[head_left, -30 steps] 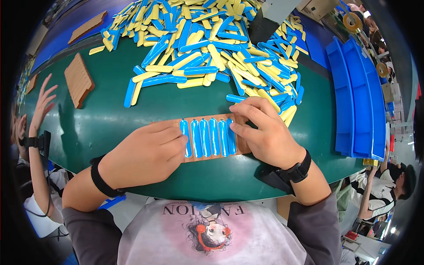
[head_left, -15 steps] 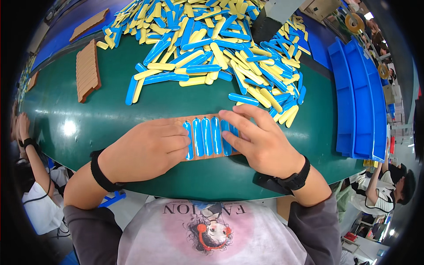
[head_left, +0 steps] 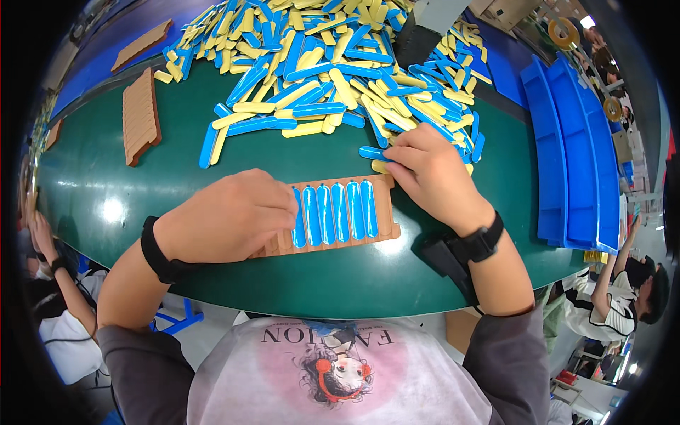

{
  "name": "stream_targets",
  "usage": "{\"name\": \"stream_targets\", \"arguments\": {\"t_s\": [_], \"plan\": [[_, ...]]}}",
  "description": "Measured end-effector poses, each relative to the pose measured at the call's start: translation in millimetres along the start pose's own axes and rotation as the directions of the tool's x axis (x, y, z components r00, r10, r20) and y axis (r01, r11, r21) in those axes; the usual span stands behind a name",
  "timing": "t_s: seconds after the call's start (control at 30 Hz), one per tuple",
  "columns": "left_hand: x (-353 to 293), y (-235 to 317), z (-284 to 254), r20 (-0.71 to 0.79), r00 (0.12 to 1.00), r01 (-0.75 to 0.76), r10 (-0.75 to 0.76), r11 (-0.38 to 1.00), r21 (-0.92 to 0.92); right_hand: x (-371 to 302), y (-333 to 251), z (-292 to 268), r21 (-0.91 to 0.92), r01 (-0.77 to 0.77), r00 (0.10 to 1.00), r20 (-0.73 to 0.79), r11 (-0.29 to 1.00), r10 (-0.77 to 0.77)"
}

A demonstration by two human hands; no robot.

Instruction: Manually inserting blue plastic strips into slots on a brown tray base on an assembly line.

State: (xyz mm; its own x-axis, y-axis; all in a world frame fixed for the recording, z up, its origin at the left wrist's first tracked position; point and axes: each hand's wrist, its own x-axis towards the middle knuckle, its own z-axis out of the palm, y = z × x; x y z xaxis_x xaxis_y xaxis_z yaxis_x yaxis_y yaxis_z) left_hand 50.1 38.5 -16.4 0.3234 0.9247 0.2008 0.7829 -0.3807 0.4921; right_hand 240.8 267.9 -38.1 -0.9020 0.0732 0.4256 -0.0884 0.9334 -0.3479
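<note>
A brown slotted tray [head_left: 386,212] lies before me on the green table, with several glossy blue round-ended strips [head_left: 339,212] side by side in its grooves. My left hand [head_left: 237,216] covers the tray's left end. Its fingers are curled together by the leftmost visible strip, and what they hold, if anything, is hidden. Beyond the tray's right end, my right hand [head_left: 433,170] pinches the end of a loose blue strip [head_left: 371,153] at the near edge of the pile. A yellow strip [head_left: 380,167] lies just under those fingers.
A large pile of blue and yellow strips [head_left: 304,78] spreads across the table's far side. Another brown slotted tray [head_left: 142,117] lies at the left. Blue bins [head_left: 570,156] stand at the right edge. A dark post [head_left: 418,39] rises behind the pile. People sit on both sides.
My right hand has left the tray and moved up and right to a loose blue strip, uncovering the tray's right end. My left hand has shifted slightly up and left.
</note>
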Motion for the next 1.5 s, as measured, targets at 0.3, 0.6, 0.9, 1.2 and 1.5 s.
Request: {"name": "stream_targets", "arguments": {"t_s": [0.3, 0.6, 0.9, 1.2, 1.5], "plan": [[14, -29, -32, -0.241, 0.968, 0.131, -0.074, 0.964, 0.231, -10, 18, 1, -0.116, -0.133, 0.974, -0.199, 0.984, 0.109], [52, -63, -12, -0.026, 0.952, 0.256, -0.305, 0.745, 0.616, -13, -20, -16, 0.122, -0.282, 0.919, -0.250, 0.952, 0.304], [21, -57, -32, 0.014, 0.787, 0.617, -0.617, 0.787, 0.016, -18, -29, -17, 0.251, -0.013, 0.998, -0.060, 0.968, 0.029], [-6, 13, -15, -0.368, 0.899, 0.360, -0.238, 0.880, 0.311, -28, -24, -15, 0.071, 0.205, 0.978, 0.036, 0.976, -0.208], [-21, 50, 30, -0.207, 0.966, 0.231, -0.155, 0.879, 0.417, -23, -43, -20, -0.057, 0.202, 0.961, 0.204, 0.978, -0.187]]}}
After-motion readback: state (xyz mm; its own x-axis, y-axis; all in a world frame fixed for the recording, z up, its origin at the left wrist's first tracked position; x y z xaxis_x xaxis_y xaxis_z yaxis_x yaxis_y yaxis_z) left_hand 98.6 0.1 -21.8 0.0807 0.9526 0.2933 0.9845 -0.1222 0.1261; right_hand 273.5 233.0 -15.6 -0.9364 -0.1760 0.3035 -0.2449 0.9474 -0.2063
